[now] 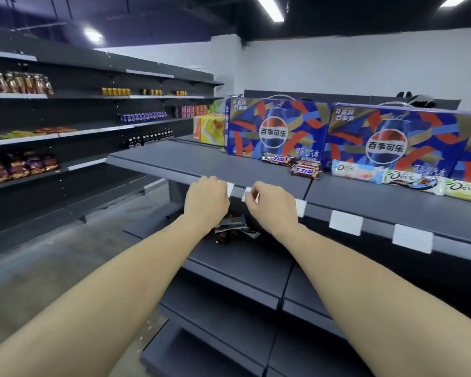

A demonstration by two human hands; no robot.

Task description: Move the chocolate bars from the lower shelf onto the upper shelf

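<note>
Shop aisle, dark grey metal shelving | upper shelf (201,161) carrying brown Snickers bars (306,168) and pale Dove bars (411,179) at 2 o'clock, before blue Pepsi cartons (278,126) | lower shelf (245,257) bearing small pile of wrapped chocolate bars (233,227) at centre | left hand (206,204) curling down over pile, grip unclear | right hand (272,206) hovering curled, holding nothing visible.

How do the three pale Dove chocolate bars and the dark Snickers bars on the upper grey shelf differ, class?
The pale Dove chocolate bars have white, blue and green wrappers; the dark Snickers bars have brown wrappers. The Dove bars lie end to end in a row; the Snickers bars sit piled. The Dove bars lie further right. Both rest on the upper grey shelf before the Pepsi boxes.
</note>
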